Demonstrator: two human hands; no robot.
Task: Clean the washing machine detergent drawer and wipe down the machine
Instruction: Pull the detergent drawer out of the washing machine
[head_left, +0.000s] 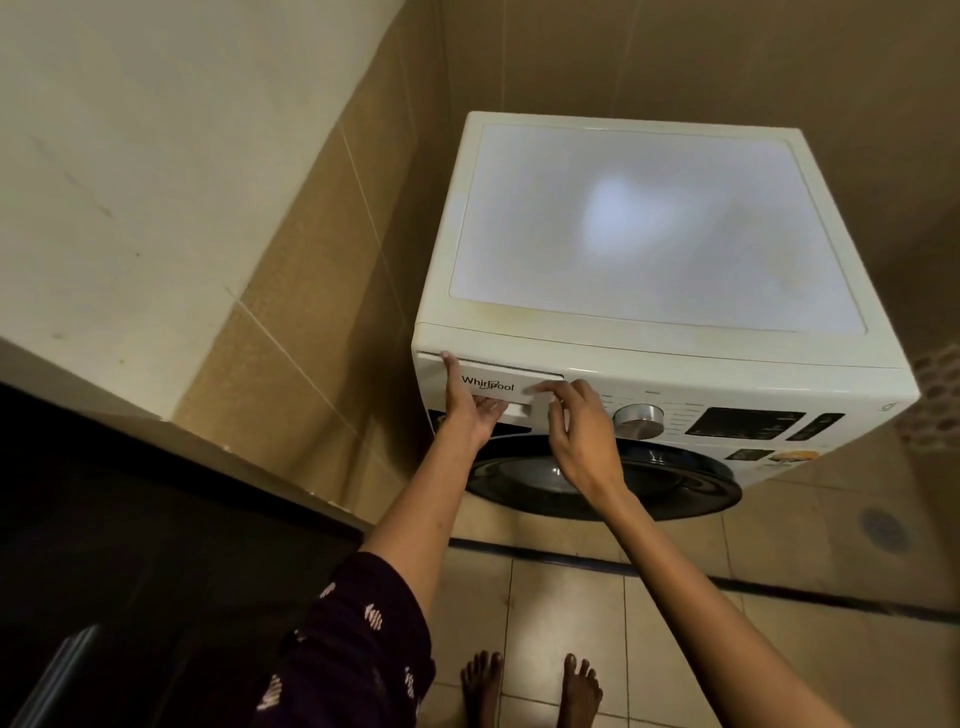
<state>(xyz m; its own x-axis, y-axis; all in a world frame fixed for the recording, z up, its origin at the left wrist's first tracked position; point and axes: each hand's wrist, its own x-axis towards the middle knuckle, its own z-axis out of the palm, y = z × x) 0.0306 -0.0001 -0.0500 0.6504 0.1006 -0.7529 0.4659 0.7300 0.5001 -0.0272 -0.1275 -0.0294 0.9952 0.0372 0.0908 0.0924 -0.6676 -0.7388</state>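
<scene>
A white front-loading washing machine (660, 228) stands in a tiled corner. Its detergent drawer (493, 382), marked Whirlpool, sits at the top left of the front panel and looks closed or barely out. My left hand (470, 408) grips the drawer from below, thumb stretched up along its left edge and fingers curled under the handle recess. My right hand (574, 421) hovers at the drawer's right end, index finger touching its front, the other fingers loosely bent. No cloth is in view.
A silver dial (639, 421) and dark display (743, 422) sit right of the drawer, above the round dark door (660, 483). Tiled walls close in on the left and behind. A dark counter edge (171, 519) runs at lower left. My bare feet (530, 686) stand on floor tiles.
</scene>
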